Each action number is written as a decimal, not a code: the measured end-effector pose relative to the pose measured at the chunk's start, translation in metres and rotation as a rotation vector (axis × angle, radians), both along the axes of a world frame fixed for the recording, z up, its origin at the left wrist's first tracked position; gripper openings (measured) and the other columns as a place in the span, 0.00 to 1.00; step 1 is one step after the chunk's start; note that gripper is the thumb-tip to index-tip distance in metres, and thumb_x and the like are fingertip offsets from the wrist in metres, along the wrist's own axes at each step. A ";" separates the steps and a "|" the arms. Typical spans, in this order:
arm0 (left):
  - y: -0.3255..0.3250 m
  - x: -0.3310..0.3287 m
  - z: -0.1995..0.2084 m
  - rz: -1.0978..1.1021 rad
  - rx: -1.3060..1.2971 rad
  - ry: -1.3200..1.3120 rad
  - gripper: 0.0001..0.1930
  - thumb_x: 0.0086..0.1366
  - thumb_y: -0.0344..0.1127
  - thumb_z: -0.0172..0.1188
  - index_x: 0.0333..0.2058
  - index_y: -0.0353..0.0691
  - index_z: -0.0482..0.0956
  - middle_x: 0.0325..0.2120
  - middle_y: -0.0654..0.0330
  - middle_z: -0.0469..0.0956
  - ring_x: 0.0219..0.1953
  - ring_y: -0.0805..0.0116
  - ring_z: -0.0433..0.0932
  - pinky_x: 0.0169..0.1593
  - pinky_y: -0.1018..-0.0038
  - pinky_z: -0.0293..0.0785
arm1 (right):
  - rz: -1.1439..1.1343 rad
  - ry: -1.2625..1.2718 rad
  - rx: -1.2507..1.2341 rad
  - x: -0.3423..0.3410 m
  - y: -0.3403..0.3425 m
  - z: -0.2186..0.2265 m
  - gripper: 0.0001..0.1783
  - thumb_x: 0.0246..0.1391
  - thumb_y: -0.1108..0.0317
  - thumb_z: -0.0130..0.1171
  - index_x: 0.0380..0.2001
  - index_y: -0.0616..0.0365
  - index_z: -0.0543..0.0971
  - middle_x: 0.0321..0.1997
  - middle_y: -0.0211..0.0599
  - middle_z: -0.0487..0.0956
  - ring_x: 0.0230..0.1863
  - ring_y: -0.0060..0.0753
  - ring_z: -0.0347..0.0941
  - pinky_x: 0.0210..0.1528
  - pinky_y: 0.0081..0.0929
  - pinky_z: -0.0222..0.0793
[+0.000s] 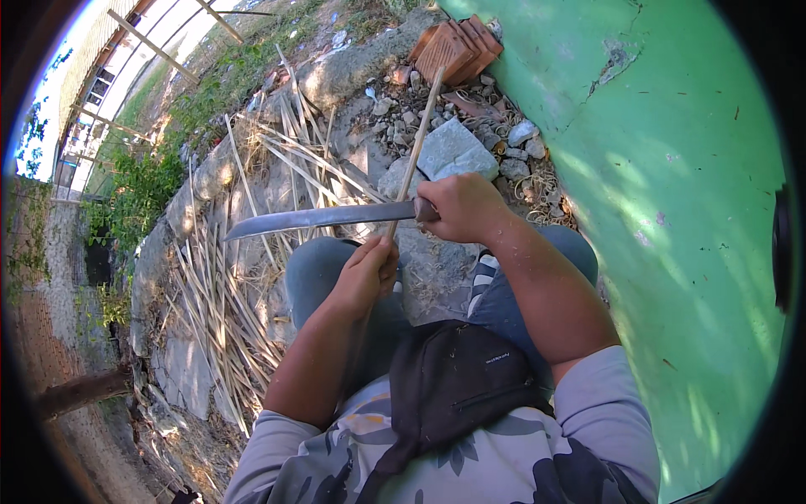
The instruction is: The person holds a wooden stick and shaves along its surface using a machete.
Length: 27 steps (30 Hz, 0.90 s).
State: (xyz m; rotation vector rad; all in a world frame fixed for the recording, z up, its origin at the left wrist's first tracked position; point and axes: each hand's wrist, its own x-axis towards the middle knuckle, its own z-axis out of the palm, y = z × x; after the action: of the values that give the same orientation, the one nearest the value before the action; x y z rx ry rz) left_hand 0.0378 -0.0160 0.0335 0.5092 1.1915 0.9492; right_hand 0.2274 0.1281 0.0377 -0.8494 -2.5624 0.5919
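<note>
My right hand (464, 206) is closed round the dark handle of a machete (323, 218). Its long blade points to the left and lies across a thin wooden strip (420, 143), just above my left hand. My left hand (367, 267) is closed on that strip, which slants up and away from me toward the roof tiles. The strip's lower end is hard to make out below my left hand. Both hands are in front of my bent knees.
Many loose strips (218, 311) lie heaped on the stony ground to the left. Ahead are a pale stone block (456, 149), rubble and stacked orange roof tiles (456, 52). A green painted surface (672, 210) runs along the right. A black bag (466, 378) rests on my lap.
</note>
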 end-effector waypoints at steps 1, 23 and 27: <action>0.001 -0.001 -0.002 0.006 -0.001 -0.016 0.13 0.76 0.45 0.45 0.35 0.46 0.68 0.18 0.71 0.59 0.15 0.81 0.55 0.19 0.79 0.51 | 0.006 -0.016 -0.001 -0.001 0.002 -0.001 0.11 0.43 0.59 0.66 0.28 0.50 0.77 0.23 0.40 0.80 0.29 0.50 0.81 0.33 0.47 0.75; 0.000 -0.046 0.008 -0.078 0.001 -0.175 0.09 0.66 0.28 0.57 0.37 0.46 0.65 0.18 0.73 0.60 0.15 0.83 0.54 0.19 0.80 0.49 | -0.016 -0.098 -0.074 -0.043 0.010 -0.003 0.12 0.40 0.61 0.68 0.30 0.52 0.79 0.24 0.44 0.80 0.31 0.54 0.79 0.34 0.48 0.74; 0.003 -0.042 0.006 -0.079 0.002 -0.088 0.09 0.65 0.27 0.56 0.37 0.46 0.64 0.18 0.74 0.59 0.15 0.84 0.53 0.19 0.80 0.47 | -0.147 -0.159 -0.153 -0.038 0.021 -0.013 0.12 0.40 0.60 0.68 0.29 0.52 0.79 0.25 0.43 0.81 0.31 0.54 0.79 0.35 0.47 0.74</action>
State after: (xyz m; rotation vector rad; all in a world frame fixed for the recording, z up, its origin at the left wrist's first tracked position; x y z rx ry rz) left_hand -0.0044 -0.0130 0.0396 0.5068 1.0840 0.8964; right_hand 0.1895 0.1491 0.0246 -1.1688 -2.5899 0.7075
